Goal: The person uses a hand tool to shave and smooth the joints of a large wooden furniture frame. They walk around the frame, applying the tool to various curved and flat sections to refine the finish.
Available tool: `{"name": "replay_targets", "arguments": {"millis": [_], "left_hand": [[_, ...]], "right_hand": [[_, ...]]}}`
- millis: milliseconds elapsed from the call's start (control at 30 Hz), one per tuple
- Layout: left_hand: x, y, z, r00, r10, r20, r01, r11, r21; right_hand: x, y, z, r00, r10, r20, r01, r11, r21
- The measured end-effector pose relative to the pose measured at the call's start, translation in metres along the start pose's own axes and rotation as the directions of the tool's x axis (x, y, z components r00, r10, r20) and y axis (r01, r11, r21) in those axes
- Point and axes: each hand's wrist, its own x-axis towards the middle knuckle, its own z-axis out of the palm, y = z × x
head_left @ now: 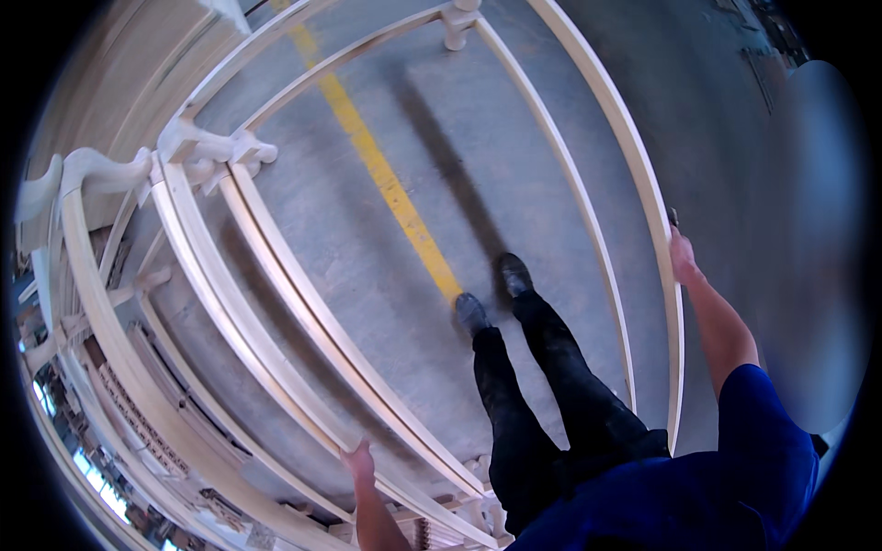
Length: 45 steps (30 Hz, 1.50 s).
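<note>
A large unpainted wooden table frame (627, 138) surrounds me, with long pale rails on both sides and thick curved, leg-like corner pieces. At the lower left, my left hand (361, 464) is closed on its left rail (276, 390); the rail partly hides the fingers. On the right, my right hand (682, 257) grips the outer right rail, with the fingers mostly behind the wood. A small dark thing (673, 217) shows just beyond that hand, too small to name. My legs and dark shoes (472, 314) are inside the frame.
More pale wooden frames (87, 248) with curved legs stand close on the left. Large wooden panels (138, 73) are at the upper left. A yellow line (381, 174) runs along the grey concrete floor (312, 248). A blurred pale shape (813, 248) fills the right edge.
</note>
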Motion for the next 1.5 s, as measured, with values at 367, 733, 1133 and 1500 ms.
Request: {"name": "replay_targets", "arguments": {"millis": [367, 733, 1133, 1500], "left_hand": [[0.028, -0.017, 0.013, 0.996, 0.018, 0.088, -0.033, 0.983, 0.18], [-0.025, 0.063, 0.008, 0.998, -0.025, -0.056, 0.034, 0.983, 0.181], [-0.027, 0.062, 0.004, 0.997, -0.063, -0.05, 0.071, 0.984, 0.162], [-0.016, 0.057, 0.008, 0.995, -0.009, -0.102, 0.041, 0.948, 0.315]], "right_hand": [[0.081, 0.044, -0.034, 0.996, 0.059, 0.061, -0.052, 0.991, -0.12], [0.018, -0.016, -0.017, 0.99, -0.008, 0.143, -0.019, 0.982, 0.186], [0.021, -0.017, -0.017, 0.99, -0.01, 0.143, -0.014, 0.986, 0.167], [0.03, -0.011, -0.018, 0.983, 0.007, 0.183, -0.042, 0.981, 0.189]]}}
